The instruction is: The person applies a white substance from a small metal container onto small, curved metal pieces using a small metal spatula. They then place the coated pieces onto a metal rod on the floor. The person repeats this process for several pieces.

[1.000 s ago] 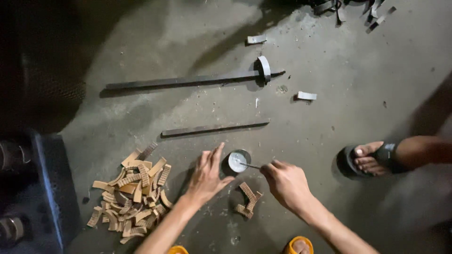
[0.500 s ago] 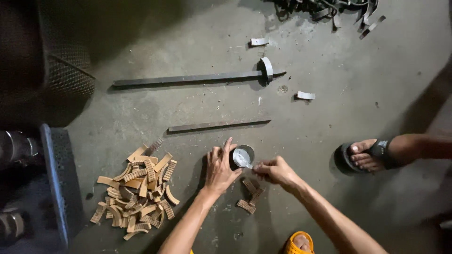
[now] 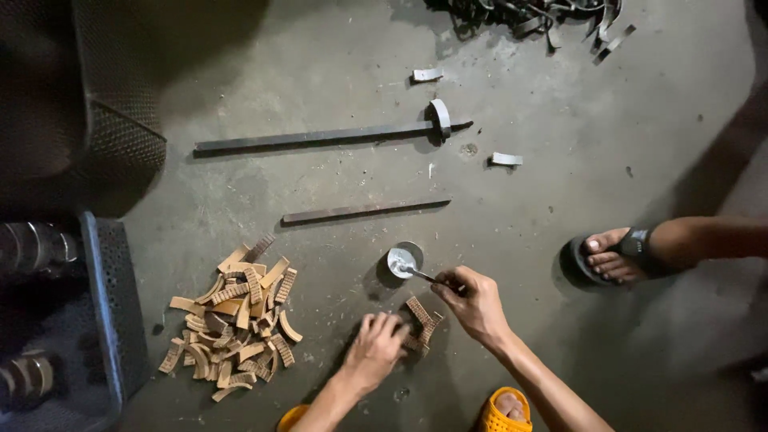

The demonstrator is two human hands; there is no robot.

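The left hand (image 3: 374,352) has come down off the small round metal tin (image 3: 404,260) to grip the brown ridged curved pieces (image 3: 422,318) on the grey concrete floor (image 3: 560,184), while the right hand (image 3: 474,302) pinches a thin stick (image 3: 422,275) dipped in that tin.

a small round tin (image 3: 406,261) sits open on the concrete floor, grey paste inside. a thin stick (image 3: 424,276) slants from the paste toward the lower right. just below the tin lie 2 curved, ridged brown strips (image 3: 422,316), overlapping.
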